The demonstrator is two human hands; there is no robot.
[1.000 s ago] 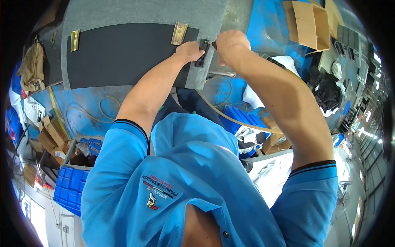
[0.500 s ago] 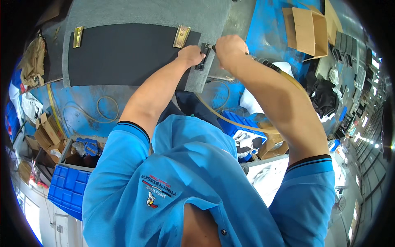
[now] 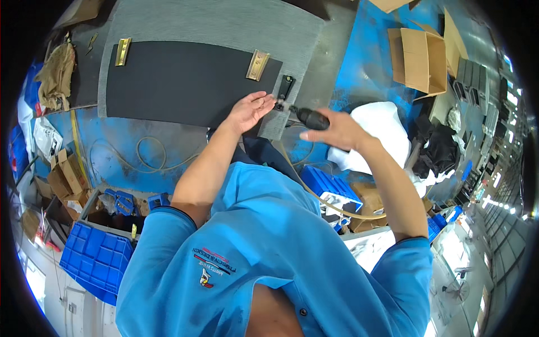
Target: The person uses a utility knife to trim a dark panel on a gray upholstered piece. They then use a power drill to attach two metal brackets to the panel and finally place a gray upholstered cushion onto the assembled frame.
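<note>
A black curved panel lies on a grey-topped bench, with a brass-coloured metal bracket near its left end and another bracket near its right. Just beyond the panel's right end sits a small black metal fitting. My right hand grips the back of a black power screwdriver, thumb stretched out, its tip pointing left at the fitting's near end. Beside that tip, my left hand is turned palm up with fingers curled together; whatever they pinch is too small to make out.
An open cardboard box stands at the far right. White wrapping and black bags lie right of the bench. A yellowish hose runs near my waist. Blue crates stand at lower left, and a brown cloth hangs at far left.
Both hands have come nearer to me, from the fitting's upper part to its near end. My left hand has turned palm up. The screwdriver now shows clearly, and the view has shifted slightly.
</note>
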